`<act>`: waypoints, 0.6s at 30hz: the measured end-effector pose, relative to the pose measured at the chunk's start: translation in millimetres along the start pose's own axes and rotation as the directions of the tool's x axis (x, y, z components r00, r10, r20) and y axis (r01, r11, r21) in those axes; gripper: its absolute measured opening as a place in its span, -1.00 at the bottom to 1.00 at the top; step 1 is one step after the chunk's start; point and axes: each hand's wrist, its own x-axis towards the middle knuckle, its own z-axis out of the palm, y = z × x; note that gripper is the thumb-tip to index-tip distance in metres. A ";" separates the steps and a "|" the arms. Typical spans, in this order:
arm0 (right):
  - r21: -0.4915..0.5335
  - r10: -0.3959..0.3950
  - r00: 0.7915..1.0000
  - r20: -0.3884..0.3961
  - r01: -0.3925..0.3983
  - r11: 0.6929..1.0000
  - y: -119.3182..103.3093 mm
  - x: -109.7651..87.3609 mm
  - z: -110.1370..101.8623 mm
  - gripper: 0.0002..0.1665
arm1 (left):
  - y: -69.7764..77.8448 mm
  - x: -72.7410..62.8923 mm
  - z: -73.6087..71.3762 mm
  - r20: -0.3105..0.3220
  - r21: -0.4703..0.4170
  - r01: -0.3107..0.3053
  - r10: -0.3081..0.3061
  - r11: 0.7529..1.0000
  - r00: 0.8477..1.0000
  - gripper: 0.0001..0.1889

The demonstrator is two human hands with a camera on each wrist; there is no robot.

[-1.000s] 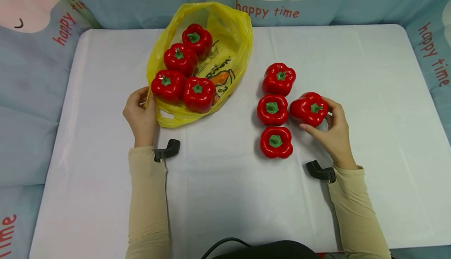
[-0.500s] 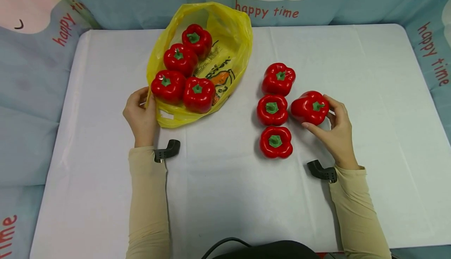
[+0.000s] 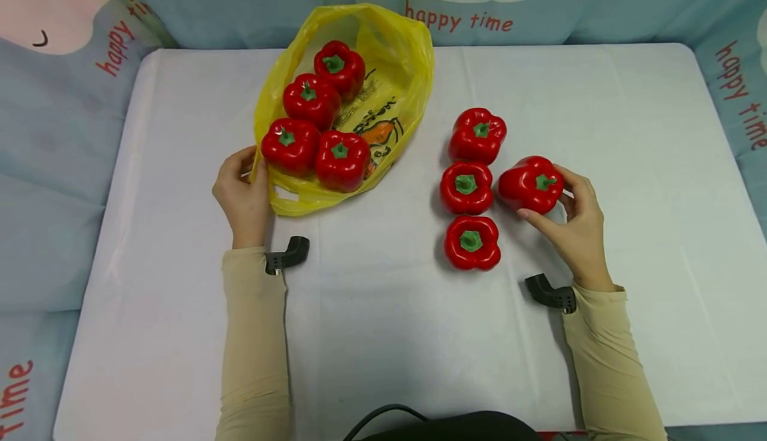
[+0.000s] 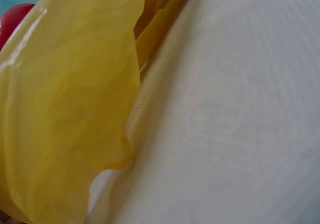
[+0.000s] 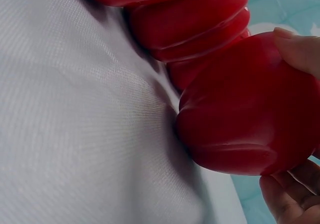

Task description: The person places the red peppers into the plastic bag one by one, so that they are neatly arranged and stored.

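Note:
My left hand point(image 3: 242, 191) pinches the near left edge of a yellow plastic bag point(image 3: 407, 61), which lies with its mouth spread wide. Several red bell peppers point(image 3: 341, 161) with green stems sit inside, along the bag's left side. In my right hand point(image 3: 572, 221) is another red bell pepper point(image 3: 530, 184), gripped between thumb and fingers and tilted with its stem toward the right. Just left of it, three bell peppers point(image 3: 466, 186) stand in a column on the table, stems up. The right wrist view shows the held pepper point(image 5: 250, 114) low over the cloth.
A white cloth covers the table point(image 3: 383, 321). Blue curtain fabric point(image 3: 240, 1) printed with words hangs behind the far edge and at the sides. A black cable point(image 3: 383, 406) and a dark rounded object point(image 3: 473, 424) show at the near edge.
The right hand has shifted slightly to the right with its bell pepper, away from the column. The left hand keeps its hold on the bag; the whole head view has shifted slightly.

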 end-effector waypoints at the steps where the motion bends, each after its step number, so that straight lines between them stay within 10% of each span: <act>1: 0.004 -0.004 1.000 -0.002 0.004 1.000 0.1 0.0 0.1 -0.06 | 0.1 -0.1 -0.1 0.000 -0.001 0.000 0.000 1.000 1.000 -0.74; 18: 0.176 -0.002 0.999 -0.038 0.009 0.984 -12.1 0.8 -5.7 -0.15 | 0.4 -0.4 -1.5 0.006 -0.005 0.003 -0.003 1.000 1.000 -0.74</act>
